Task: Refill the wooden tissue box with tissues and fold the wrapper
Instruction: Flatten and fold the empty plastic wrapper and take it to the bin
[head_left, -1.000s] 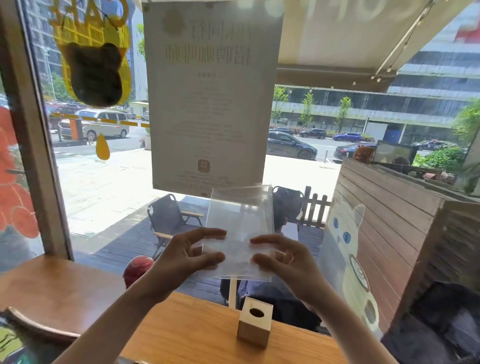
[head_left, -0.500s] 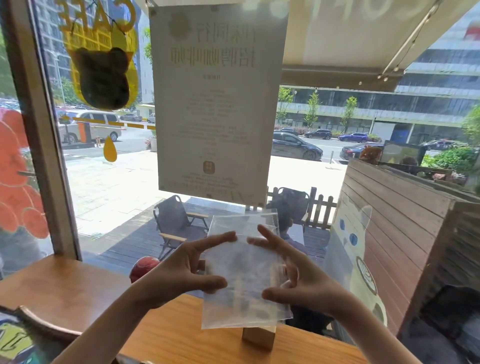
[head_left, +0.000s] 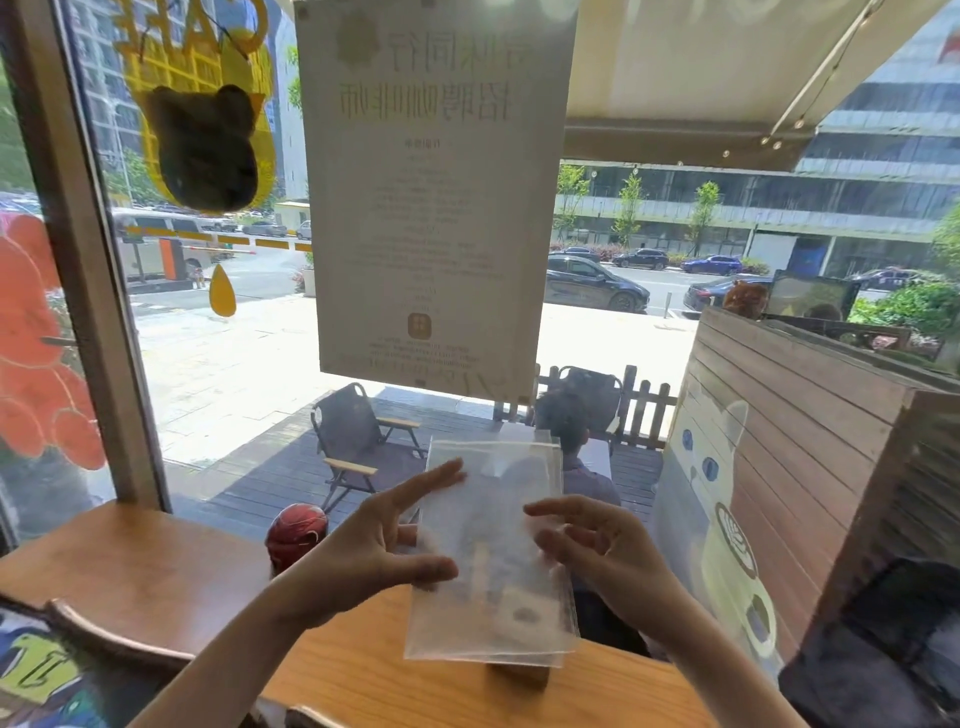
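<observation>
I hold a clear, flat plastic wrapper (head_left: 491, 551) upright in front of me, above the wooden counter (head_left: 363, 670). My left hand (head_left: 374, 551) pinches its left edge between thumb and fingers. My right hand (head_left: 597, 556) is at its right side, fingers curled behind and against the film. The wooden tissue box (head_left: 519, 673) stands on the counter directly behind the wrapper; only its lower edge shows below the film, and its round top hole shows faintly through it.
A window with a paper notice (head_left: 431, 197) and stickers faces me. A round red object (head_left: 296, 535) sits by the glass at the counter's far edge. A chair back (head_left: 104, 634) curves at lower left. A wooden planter wall (head_left: 805, 441) rises outside at right.
The wrapper has come lower and now covers the tissue box, which was in plain view a second ago. My right fingers have shifted from the front of the film to its right edge.
</observation>
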